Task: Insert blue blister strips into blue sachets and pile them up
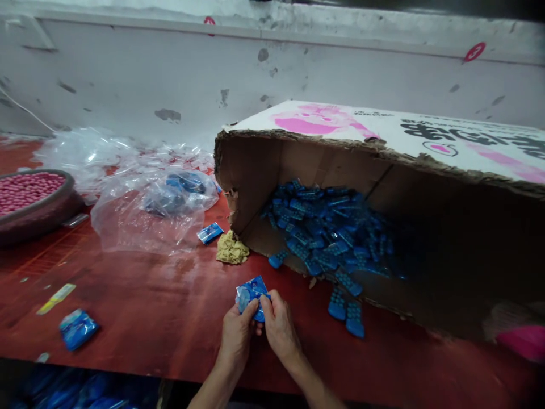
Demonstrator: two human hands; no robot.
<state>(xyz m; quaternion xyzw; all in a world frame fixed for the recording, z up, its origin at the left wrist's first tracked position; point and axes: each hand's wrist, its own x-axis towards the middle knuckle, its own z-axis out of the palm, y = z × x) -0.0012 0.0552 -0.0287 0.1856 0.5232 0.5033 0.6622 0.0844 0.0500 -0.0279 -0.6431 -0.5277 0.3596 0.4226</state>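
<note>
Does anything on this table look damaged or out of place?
Yes. The cardboard box has a ragged, torn rim around its opening, and a few blue pieces lie outside it on the red table, while most lie inside.

head view | faces forward and down | near, above red table (153, 318)

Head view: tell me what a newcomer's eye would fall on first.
Probably the big, ragged-edged cardboard box at the right, its open side showing a heap of small blue dotted pieces, a few of them out on the red tabletop. Next, at lower centre, the left hand and right hand hold a shiny blue packet. At the left edge, a bowl of bright pink pellets stands out.
</note>
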